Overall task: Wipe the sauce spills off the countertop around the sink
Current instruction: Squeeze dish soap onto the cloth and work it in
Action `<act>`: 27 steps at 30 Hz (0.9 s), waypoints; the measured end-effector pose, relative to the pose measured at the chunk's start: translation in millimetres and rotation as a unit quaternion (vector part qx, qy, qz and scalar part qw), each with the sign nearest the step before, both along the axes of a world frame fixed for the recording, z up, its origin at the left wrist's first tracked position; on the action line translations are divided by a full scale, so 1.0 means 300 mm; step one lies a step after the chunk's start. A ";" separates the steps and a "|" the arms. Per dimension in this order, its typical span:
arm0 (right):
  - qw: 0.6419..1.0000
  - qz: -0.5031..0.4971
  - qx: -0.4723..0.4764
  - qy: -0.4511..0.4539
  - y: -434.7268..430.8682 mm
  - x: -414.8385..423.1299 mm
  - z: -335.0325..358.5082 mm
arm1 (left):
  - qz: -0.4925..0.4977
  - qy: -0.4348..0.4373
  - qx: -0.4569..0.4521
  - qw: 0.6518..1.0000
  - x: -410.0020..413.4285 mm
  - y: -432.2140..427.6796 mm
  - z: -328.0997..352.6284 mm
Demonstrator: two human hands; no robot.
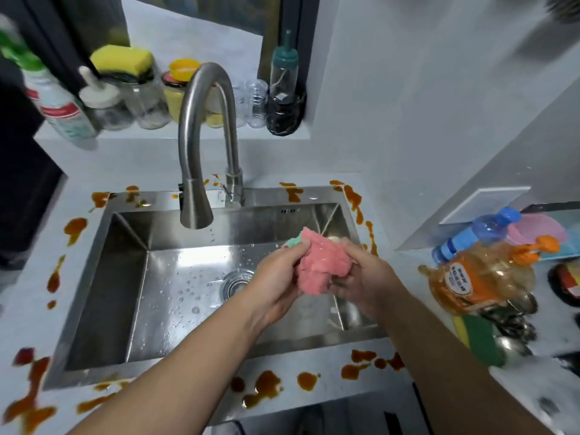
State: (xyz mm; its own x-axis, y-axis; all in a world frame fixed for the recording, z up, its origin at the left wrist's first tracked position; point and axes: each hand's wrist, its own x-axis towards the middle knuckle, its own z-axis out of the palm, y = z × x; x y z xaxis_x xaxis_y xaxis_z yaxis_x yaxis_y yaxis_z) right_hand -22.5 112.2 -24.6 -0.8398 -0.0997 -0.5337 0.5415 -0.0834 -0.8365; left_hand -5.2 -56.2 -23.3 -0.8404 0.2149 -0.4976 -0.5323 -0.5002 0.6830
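A crumpled pink cloth with a pale green edge (320, 265) is held over the right half of the rectangular stainless-steel sink (131, 277), gripped between both hands. The left hand (279, 277) is closed on the cloth's left side, its fingers curled tightly around the fabric, while the right hand (367, 277) is clamped on the right side, thumb on top and fingers wrapped beneath. Water droplets are scattered across the sink floor near the round metal drain (233, 282), which is partly hidden by the left hand. A curved brushed-steel faucet (201, 146) is mounted at the far rim, its spout hanging over the basin. Orange-brown sauce spills (265, 387) are spread on the pale grey countertop (150, 164) all around the sink: along the near edge, down the left side, by the far corners and in a streak along the right rim. On the far ledge, glass jars are lined up, one topped by a yellow sponge (122, 59). At the right, a tilted orange-labelled plastic bottle (480, 277) lies beside a blue-capped clear bottle (477, 233).
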 end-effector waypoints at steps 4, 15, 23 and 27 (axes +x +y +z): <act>0.999 0.050 0.008 -0.006 -0.016 0.014 0.004 | -0.007 -0.003 -0.045 0.999 -0.003 -0.028 -0.027; 0.987 -0.013 -0.142 -0.070 0.032 -0.046 0.009 | 0.004 -0.129 -0.156 0.979 -0.053 0.023 -0.045; 0.990 0.028 -0.136 -0.017 0.073 -0.094 0.010 | 0.044 -0.139 0.062 0.987 -0.104 0.088 -0.021; 0.997 -0.003 -0.076 0.019 0.093 -0.101 -0.018 | 0.055 -0.145 0.098 0.983 -0.114 0.097 -0.023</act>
